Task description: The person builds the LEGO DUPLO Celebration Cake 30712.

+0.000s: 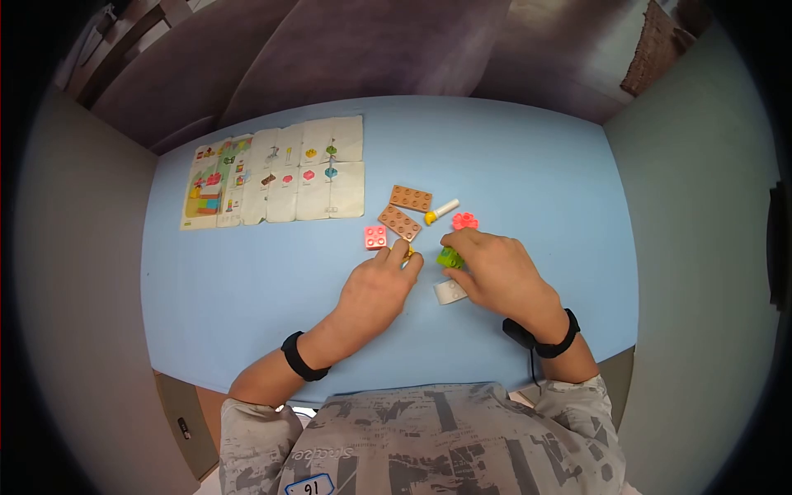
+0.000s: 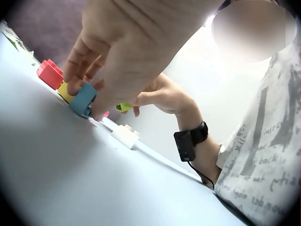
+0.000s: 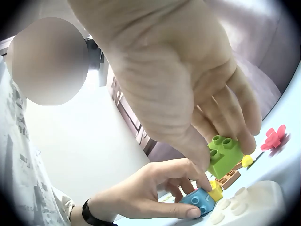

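Observation:
My left hand is low over the table, thumb and fingers around a blue brick. Right against the blue brick is a yellow brick, mostly covered by the fingers from above. A pinkish-red brick lies just beyond those fingertips. With thumb and fingertips, my right hand pinches a bright green brick, its studs showing. Below that hand lies a white brick with a rounded end. Past its fingers is a pinkish-red flower piece.
Two brown studded bricks, one farther back and one nearer, lie beyond the left hand. Beside them is a white stick with a yellow end. An unfolded picture instruction sheet covers the table's back left.

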Tool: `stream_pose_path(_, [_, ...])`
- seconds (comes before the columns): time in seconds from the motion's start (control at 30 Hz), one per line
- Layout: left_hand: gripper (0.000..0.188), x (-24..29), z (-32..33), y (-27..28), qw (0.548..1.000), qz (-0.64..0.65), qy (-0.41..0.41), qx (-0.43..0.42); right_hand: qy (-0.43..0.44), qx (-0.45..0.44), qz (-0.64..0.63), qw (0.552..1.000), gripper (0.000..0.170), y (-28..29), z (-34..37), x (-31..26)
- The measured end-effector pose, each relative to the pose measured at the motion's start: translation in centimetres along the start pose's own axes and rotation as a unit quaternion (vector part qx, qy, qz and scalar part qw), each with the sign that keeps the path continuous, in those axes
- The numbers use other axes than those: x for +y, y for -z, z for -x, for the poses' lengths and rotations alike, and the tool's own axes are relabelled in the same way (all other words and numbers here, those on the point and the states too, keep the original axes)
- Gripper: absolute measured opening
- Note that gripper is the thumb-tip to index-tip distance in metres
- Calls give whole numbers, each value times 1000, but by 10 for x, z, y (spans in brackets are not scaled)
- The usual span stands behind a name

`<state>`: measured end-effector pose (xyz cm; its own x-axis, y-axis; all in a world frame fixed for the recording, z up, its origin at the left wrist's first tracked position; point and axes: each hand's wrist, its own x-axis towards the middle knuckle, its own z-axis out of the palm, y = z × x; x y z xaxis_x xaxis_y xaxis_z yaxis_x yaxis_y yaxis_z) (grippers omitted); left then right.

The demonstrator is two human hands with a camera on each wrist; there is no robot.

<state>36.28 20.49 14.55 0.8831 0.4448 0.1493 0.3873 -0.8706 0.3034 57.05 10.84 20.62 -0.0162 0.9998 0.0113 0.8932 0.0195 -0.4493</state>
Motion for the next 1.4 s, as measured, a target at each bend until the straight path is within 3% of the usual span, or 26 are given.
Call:
stream_pose_path(0.23, [31,0,-7,35,986,160,37,42,31,36,-25,999,37,5,1,-1])
stream_pose_path(0.37, [32,0,-14,44,942,325,73,47,71,93,-68,991,41,3,0,-8])
stream_pose_path(0.47, [33,-3,-17,41,925,367,92,23,90,108,-57,988,43,6,-1,-12])
stream_pose_path(0.67, [33,-5,-24,37,883,450,117,58,98,101,-20,990,46,7,2,-14])
stream_pose_path(0.87, [37,1,-29,33,880,458,108,68,122,158,-31,979,48,-3,-2,-13])
stream_pose_path(0.97, [38,2,-32,34,852,504,128,55,125,174,-6,977,47,-4,-4,-14])
stream_pose_path(1.07, [45,-1,-36,32,853,506,128,22,129,181,18,975,44,-1,-4,-9])
stream_pose_path(1.17, [56,1,-43,46,931,358,63,29,89,177,22,980,42,18,-2,1])
stream_pose_path(1.4, [71,-19,-64,16,993,95,-64,39,49,182,33,982,36,32,1,11])
